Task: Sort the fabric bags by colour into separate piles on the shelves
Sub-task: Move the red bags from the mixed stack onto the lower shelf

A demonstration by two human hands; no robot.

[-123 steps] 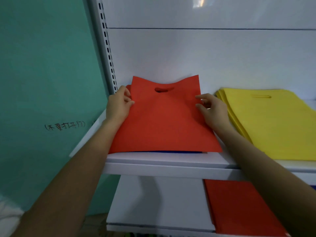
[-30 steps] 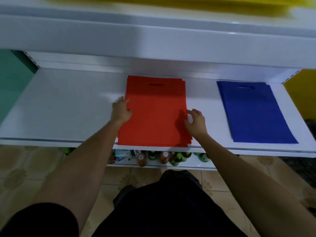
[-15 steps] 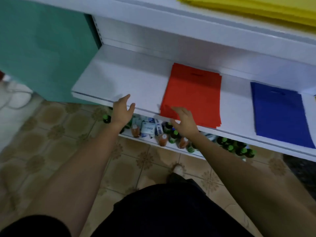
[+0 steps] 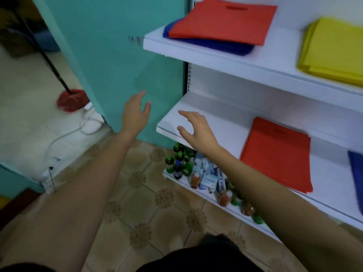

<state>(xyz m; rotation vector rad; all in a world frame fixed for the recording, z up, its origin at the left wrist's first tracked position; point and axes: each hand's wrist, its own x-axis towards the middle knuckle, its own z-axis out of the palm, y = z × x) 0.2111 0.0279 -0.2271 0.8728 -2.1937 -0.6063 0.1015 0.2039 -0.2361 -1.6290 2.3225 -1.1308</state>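
Note:
On the upper shelf (image 4: 225, 55) a red bag (image 4: 222, 20) lies on top of a stack of blue bags (image 4: 212, 45). A pile of yellow bags (image 4: 334, 50) sits further right on the same shelf. On the middle shelf (image 4: 196, 124) lies a pile of red bags (image 4: 277, 154), with a blue bag (image 4: 356, 179) at the right frame edge. My left hand (image 4: 135, 114) hangs in the air with spread fingers, in front of the green panel. My right hand (image 4: 196, 130) hovers open over the bare left end of the middle shelf. Both hands hold nothing.
The bottom shelf (image 4: 196, 188) carries several small bottles (image 4: 177, 163) and boxes (image 4: 209, 178). A green panel (image 4: 117, 46) stands left of the shelving. A red-based stand (image 4: 71, 99) and white cables (image 4: 64, 134) lie on the floor at the left.
Both hands let go of the red pile on the middle shelf and rose to the left. The view swung left and up, bringing the upper shelf's mixed stack into sight.

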